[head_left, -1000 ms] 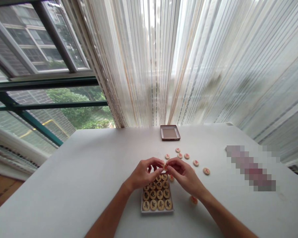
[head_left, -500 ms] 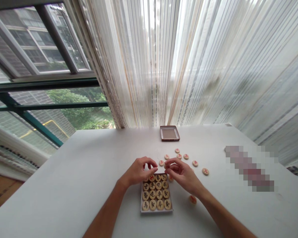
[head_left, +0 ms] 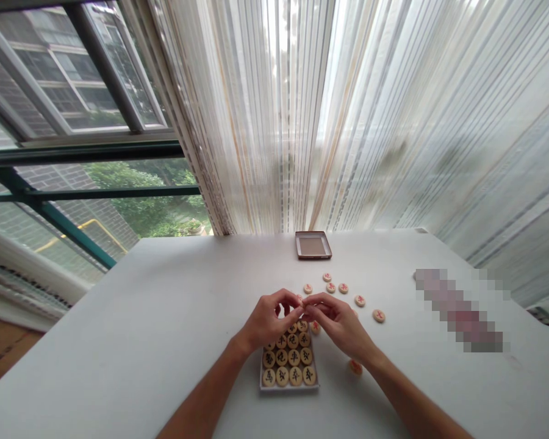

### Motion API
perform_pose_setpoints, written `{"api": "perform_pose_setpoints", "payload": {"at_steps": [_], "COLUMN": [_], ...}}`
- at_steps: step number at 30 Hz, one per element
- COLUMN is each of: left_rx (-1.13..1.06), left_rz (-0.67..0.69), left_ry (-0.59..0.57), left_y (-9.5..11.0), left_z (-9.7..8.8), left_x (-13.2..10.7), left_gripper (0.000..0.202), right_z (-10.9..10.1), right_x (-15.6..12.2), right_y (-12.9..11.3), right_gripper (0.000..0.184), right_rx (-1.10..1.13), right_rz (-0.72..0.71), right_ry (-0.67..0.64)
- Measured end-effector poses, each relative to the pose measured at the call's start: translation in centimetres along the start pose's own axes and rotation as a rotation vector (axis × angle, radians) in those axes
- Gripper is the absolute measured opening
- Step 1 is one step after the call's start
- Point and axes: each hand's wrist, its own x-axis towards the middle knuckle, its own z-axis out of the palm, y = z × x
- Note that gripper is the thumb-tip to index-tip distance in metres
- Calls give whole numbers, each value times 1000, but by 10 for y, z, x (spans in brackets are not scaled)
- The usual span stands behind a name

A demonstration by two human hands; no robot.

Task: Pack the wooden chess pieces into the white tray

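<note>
My left hand (head_left: 272, 318) and my right hand (head_left: 336, 320) meet fingertip to fingertip above the far edge of a shallow white box (head_left: 289, 389). Pinched between them is a round wooden Chinese chess piece (head_left: 304, 305), mostly hidden by the fingers. Inside the box, rows of pieces with black characters (head_left: 294, 356) lie face up; my left hand covers part of the far rows. A red-marked piece (head_left: 315, 327) rests beside the box, under my right hand. Another red piece (head_left: 355, 367) lies below my right wrist.
Several loose red-marked pieces (head_left: 359, 300) are scattered on the white table (head_left: 155, 317) beyond my right hand. The brown-rimmed box lid (head_left: 313, 246) lies at the table's far edge, before a striped curtain (head_left: 274, 122). A blurred-out item (head_left: 460, 311) lies at the right.
My left hand has moved right, over the box, and its fingertips now meet the piece at my right fingertips. My right hand has hardly moved.
</note>
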Motion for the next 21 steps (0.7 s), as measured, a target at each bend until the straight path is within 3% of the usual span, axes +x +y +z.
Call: {"api": "perform_pose_setpoints", "payload": {"at_steps": [9, 15, 21], "left_rx": [-38, -81, -68], "left_rz": [-20, -16, -43], "left_ry": [-10, -58, -23], "left_y": [-3, -1, -1], "left_z": [-5, -5, -3], "left_x": [1, 0, 1], "left_gripper": [17, 20, 20], "right_z": [1, 1, 3], "right_x": [1, 1, 0], "right_y": [10, 11, 7], "right_gripper": [32, 28, 23], "right_rx": [23, 5, -80], "right_rz": [-36, -34, -87], "right_ry": [-111, -88, -79]}}
